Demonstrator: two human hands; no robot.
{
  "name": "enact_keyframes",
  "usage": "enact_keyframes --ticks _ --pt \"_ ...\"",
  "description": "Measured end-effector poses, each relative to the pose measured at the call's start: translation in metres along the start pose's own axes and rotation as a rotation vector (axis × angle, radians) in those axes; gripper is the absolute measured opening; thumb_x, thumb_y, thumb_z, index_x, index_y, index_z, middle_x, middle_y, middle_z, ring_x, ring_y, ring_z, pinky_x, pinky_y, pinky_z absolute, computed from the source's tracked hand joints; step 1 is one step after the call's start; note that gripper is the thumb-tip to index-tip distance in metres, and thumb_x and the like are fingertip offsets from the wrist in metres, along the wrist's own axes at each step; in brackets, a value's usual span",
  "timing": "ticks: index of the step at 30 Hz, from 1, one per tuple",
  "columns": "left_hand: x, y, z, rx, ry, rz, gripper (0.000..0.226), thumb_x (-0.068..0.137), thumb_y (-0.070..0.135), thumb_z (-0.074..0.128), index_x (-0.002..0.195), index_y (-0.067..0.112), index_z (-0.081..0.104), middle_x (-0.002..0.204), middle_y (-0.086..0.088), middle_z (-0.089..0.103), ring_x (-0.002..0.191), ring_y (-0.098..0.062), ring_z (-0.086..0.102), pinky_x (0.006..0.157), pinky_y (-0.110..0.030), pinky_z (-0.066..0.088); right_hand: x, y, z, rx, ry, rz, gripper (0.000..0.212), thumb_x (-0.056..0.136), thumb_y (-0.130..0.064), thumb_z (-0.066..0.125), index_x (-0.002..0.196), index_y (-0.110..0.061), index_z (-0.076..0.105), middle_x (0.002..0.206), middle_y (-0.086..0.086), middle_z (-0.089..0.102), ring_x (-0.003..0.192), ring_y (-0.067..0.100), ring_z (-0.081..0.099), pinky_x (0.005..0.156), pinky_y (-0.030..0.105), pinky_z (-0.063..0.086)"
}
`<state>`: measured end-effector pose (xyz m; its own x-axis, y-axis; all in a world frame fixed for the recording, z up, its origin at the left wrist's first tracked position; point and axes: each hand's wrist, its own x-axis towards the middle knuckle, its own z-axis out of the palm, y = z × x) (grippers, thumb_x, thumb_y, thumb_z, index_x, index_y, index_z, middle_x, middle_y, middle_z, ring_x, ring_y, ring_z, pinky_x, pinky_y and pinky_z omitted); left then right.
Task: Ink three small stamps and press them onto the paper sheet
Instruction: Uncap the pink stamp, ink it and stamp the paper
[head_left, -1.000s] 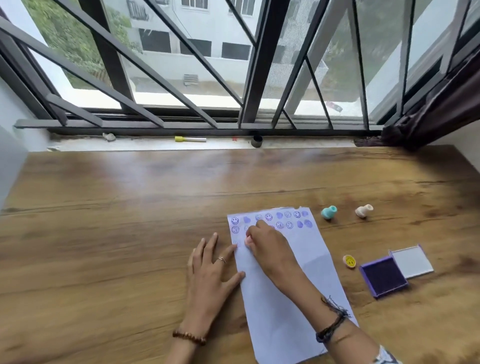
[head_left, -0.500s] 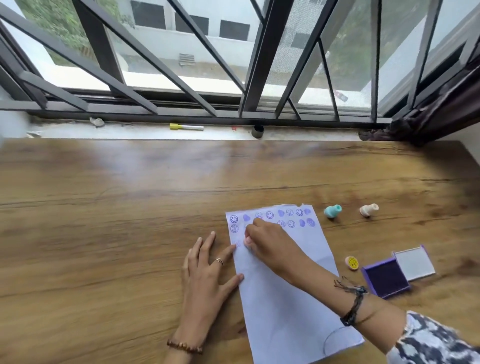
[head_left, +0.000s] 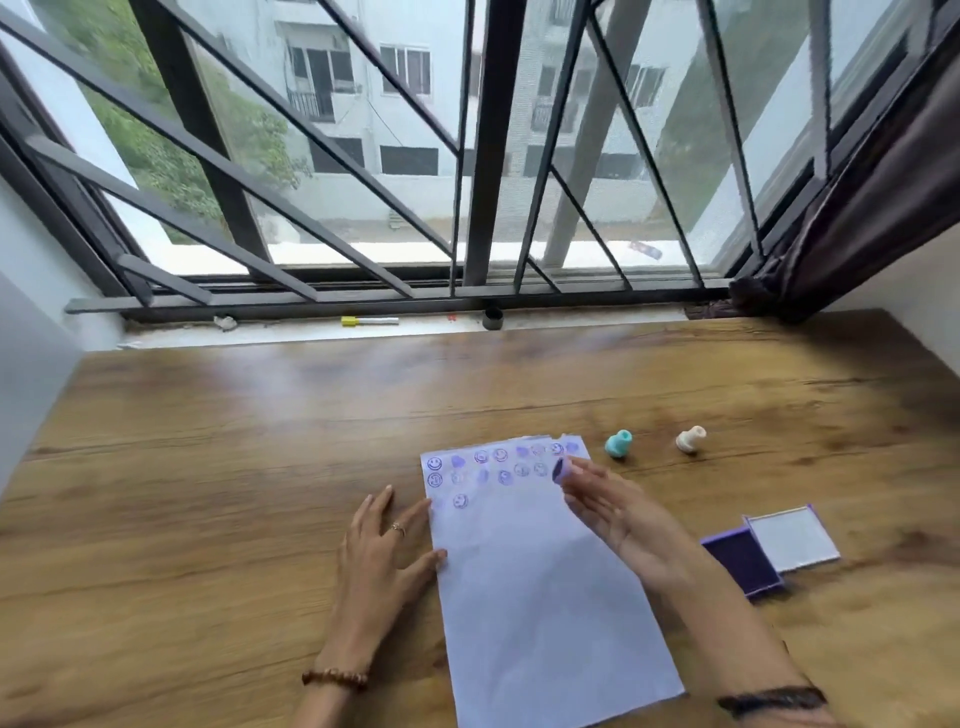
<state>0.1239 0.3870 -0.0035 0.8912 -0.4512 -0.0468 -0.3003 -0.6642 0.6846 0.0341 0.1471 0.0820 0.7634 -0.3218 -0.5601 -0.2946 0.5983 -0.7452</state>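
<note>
A white paper sheet (head_left: 545, 582) lies on the wooden table (head_left: 208, 467), with several purple smiley and blob prints along its top. My right hand (head_left: 618, 514) is lifted over the sheet's upper right and pinches a small stamp (head_left: 563, 470) whose inked purple face points left. My left hand (head_left: 382, 556) lies flat with fingers spread at the sheet's left edge. A teal stamp (head_left: 619, 444) and a cream stamp (head_left: 691, 439) lie on the table beyond the sheet. The purple ink pad (head_left: 745, 564) stands open to the right, its white lid (head_left: 792, 538) beside it.
A window sill runs along the table's far edge with a yellow-capped marker (head_left: 369, 321) and a small black cap (head_left: 492, 318). Black window bars rise behind it. A dark curtain (head_left: 857, 208) hangs at the far right.
My right hand has lifted the stamp off the paper's left part and moved right, turning its inked face into view. A fresh smiley print shows below the rows. The head camera tilted up.
</note>
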Motion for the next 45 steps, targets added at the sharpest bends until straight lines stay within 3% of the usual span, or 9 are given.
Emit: enact_keyframes --ticks 7,14,18,21,24,28,31,40,45 --pt "0.004 0.095 0.061 -0.010 0.080 0.329 0.030 0.072 0.021 0.078 0.100 0.025 0.069 0.103 -0.001 0.067 0.105 -0.015 0.050 0.082 -0.038 0.040 -0.049 -0.024 -0.094 0.264 0.194 -0.018 0.024 0.080 -0.004 0.057 0.065 -0.005 0.076 0.068 0.006 0.075 0.058 0.010 0.070 0.053 0.019 0.058" --pt "0.021 0.185 0.152 0.214 -0.223 0.529 0.028 0.092 0.034 0.047 0.119 0.032 0.053 0.121 0.003 0.054 0.110 -0.016 0.043 0.084 -0.027 0.026 -0.060 -0.028 -0.165 0.254 0.271 -0.090 0.014 0.087 0.000 0.055 0.083 0.001 0.069 0.064 0.007 0.073 0.055 0.009 0.068 0.052 0.018 0.058" --pt "0.019 0.188 0.160 0.189 -0.227 0.432 0.020 0.090 0.031 0.051 0.109 0.030 0.058 0.110 0.004 0.058 0.102 -0.011 0.049 0.080 -0.023 0.021 -0.060 -0.018 -0.175 0.113 0.255 -0.082 0.013 0.083 0.004 0.058 0.089 0.000 0.068 0.065 0.007 0.073 0.057 0.009 0.068 0.055 0.016 0.058" --pt "0.015 0.195 0.142 -0.337 -0.280 0.135 0.011 0.078 0.032 0.070 0.089 0.032 0.069 0.091 0.010 0.070 0.084 -0.006 0.061 0.079 -0.022 0.045 -0.060 -0.015 -0.161 -0.052 0.253 -0.144 0.012 0.079 0.002 0.064 0.086 -0.005 0.073 0.071 0.004 0.074 0.067 0.007 0.069 0.062 0.016 0.057" --pt "0.008 0.207 0.129 -0.788 -0.422 -0.105 0.013 0.068 0.032 0.073 0.081 0.030 0.075 0.078 0.017 0.075 0.073 0.005 0.065 0.060 -0.004 0.045 -0.057 -0.023 -0.147 -0.270 0.277 -0.236 0.009 0.071 -0.010 0.076 0.077 -0.016 0.076 0.079 0.002 0.076 0.077 0.010 0.068 0.072 0.020 0.052" --pt "0.007 0.216 0.121 -0.809 -0.441 -0.141 0.021 0.064 0.046 0.065 0.083 0.040 0.074 0.074 0.023 0.073 0.067 0.009 0.062 0.062 -0.013 0.045 -0.059 -0.039 -0.133 -0.489 0.236 -0.342 0.031 0.047 -0.048 0.080 0.074 -0.034 0.075 0.077 -0.011 0.077 0.081 0.006 0.070 0.072 0.017 0.051" --pt "0.007 0.217 0.117 -0.860 -0.440 -0.179 0.021 0.067 0.043 0.073 0.087 0.036 0.074 0.077 0.018 0.074 0.073 0.005 0.064 0.070 -0.028 0.040 -0.060 -0.042 -0.130 -0.515 0.216 -0.400 0.019 0.057 -0.034 0.082 0.075 -0.034 0.075 0.075 -0.014 0.076 0.079 0.003 0.070 0.065 0.010 0.051" --pt "0.021 0.228 0.124 -0.899 -0.528 -0.020 0.029 0.072 0.034 0.074 0.098 0.023 0.072 0.093 0.006 0.076 0.092 -0.005 0.067 0.070 -0.010 0.047 -0.047 -0.059 -0.132 -0.595 0.255 -0.524 0.010 0.071 -0.035 0.073 0.062 -0.031 0.072 0.062 -0.011 0.072 0.062 0.009 0.068 0.058 0.016 0.054" --pt "0.031 0.247 0.157 -0.909 -0.423 -0.011 0.033 0.072 0.033 0.072 0.102 0.022 0.069 0.098 0.002 0.075 0.096 -0.012 0.067 0.079 -0.019 0.053 -0.024 -0.068 -0.154 -0.768 0.282 -0.512 0.009 0.071 -0.024 0.077 0.072 -0.029 0.070 0.081 -0.005 0.066 0.073 0.001 0.066 0.063 0.006 0.047"
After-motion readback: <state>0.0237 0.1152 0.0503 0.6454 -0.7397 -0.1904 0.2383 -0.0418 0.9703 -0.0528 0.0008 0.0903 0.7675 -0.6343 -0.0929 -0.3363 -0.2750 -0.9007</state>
